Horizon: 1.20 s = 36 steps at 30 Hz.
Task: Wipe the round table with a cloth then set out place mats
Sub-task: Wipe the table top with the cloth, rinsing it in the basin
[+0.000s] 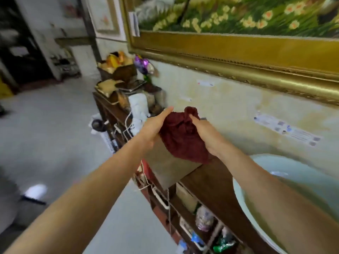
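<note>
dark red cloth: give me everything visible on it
The dark red cloth looks like soft, coarse-woven fabric, bunched and crumpled rather than spread. It is held up over the wooden shelf unit by the wall. The left hand holds its left side with fingers fairly straight; the right hand pinches a gathered fold at its top. Its lower edge hangs loose.

Basin point(244, 197) cut off (right edge); shelf items point(203, 217) blurred.
</note>
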Each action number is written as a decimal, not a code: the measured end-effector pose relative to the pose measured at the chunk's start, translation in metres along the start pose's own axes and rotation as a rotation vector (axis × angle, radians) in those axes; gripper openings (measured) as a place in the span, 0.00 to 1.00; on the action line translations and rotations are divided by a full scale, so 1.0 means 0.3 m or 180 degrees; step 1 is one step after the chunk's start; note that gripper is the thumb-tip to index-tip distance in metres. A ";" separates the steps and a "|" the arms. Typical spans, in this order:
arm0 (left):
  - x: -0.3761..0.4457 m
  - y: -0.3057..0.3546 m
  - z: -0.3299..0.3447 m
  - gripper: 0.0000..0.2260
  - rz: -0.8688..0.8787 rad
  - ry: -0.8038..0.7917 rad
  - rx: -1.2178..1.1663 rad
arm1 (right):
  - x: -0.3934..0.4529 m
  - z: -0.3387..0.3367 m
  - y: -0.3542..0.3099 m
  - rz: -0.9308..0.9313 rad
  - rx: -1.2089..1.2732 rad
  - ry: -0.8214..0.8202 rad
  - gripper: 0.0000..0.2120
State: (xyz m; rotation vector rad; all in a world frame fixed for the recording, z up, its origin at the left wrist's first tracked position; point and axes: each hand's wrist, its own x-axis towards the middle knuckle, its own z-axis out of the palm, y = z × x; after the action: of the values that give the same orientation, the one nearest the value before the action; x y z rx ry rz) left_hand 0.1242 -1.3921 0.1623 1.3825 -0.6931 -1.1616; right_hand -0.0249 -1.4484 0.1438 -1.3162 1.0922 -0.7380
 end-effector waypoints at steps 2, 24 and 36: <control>-0.097 -0.008 -0.216 0.28 0.0060 0.0172 -0.0273 | 0.011 0.221 0.008 0.0036 0.0025 -0.0380 0.19; -1.249 -0.233 -1.799 0.13 0.0261 0.2807 0.0158 | -0.871 1.933 0.180 0.1176 0.0743 -0.2992 0.14; -1.395 -0.353 -2.259 0.11 0.0480 0.3961 -0.0469 | -0.949 2.519 0.229 0.1594 -0.0320 -0.3267 0.11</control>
State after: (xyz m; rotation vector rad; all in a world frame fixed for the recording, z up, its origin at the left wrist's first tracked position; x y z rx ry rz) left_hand 0.5817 -0.7376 0.0736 1.5622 0.1880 -0.0827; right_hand 0.5601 -0.8927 0.0692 -1.1843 0.5516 0.3718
